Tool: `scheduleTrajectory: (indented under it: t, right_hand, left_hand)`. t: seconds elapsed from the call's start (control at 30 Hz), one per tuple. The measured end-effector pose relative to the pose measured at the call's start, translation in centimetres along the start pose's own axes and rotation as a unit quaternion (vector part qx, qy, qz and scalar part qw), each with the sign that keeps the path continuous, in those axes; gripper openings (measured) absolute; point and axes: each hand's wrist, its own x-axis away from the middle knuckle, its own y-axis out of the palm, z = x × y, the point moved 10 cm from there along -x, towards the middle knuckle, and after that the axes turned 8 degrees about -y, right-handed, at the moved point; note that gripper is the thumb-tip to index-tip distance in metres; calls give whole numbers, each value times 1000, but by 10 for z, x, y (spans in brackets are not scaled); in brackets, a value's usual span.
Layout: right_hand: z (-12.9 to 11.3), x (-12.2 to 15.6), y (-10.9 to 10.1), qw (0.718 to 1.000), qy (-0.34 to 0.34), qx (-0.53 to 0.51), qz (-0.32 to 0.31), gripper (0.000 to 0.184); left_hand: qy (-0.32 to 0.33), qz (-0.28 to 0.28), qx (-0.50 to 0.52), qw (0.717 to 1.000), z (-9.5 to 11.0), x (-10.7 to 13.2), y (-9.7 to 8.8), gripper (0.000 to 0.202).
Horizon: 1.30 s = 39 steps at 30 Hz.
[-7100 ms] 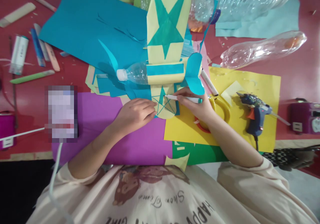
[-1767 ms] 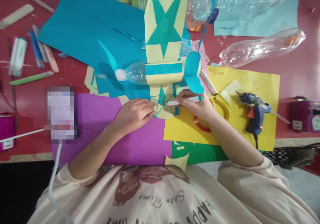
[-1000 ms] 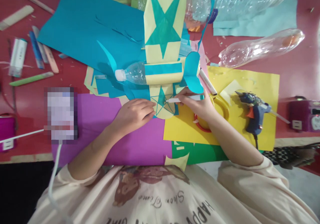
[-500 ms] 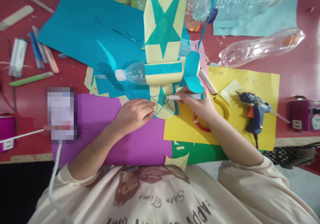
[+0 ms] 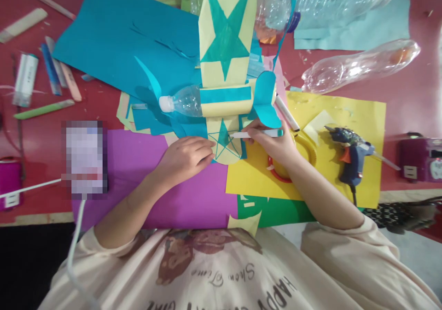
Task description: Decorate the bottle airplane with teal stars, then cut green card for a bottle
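Observation:
A model plane made from a clear plastic bottle (image 5: 186, 102) wrapped in pale yellow paper lies in front of me, with a white cap at its left end and a blue paper tail (image 5: 265, 93). Its far wing (image 5: 226, 38) bears a filled teal star. On the near wing (image 5: 226, 157) a star is outlined in teal and partly coloured. My right hand (image 5: 271, 142) is closed around a white marker (image 5: 255, 134) with a teal end, its tip at the star. Fingers loosely bent, my left hand (image 5: 186, 158) rests with its fingertips at the near wing's left edge.
A glue gun (image 5: 354, 155) lies on yellow paper (image 5: 366, 112) to the right, near a yellow tape roll (image 5: 309, 151). Clear bottles (image 5: 359, 68) lie behind. Markers (image 5: 25, 79) and a phone-like device (image 5: 84, 158), blurred out, are at left. Blue sheet (image 5: 103, 38) and purple sheet (image 5: 138, 162) cover the table.

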Motion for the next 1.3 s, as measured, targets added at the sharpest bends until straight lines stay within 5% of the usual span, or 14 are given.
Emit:
scheduleTrajectory:
  t: [0.8,1.3]
  right_hand:
    - [1,0,-3,1000,12,22,-1,19]
    - [1,2,12,997,12,16,-70,11]
  left_hand:
    - [-12,-20,2,1000,-2,0,4,34]
    - [-5,-8,1,1000,-1,0,0,32]
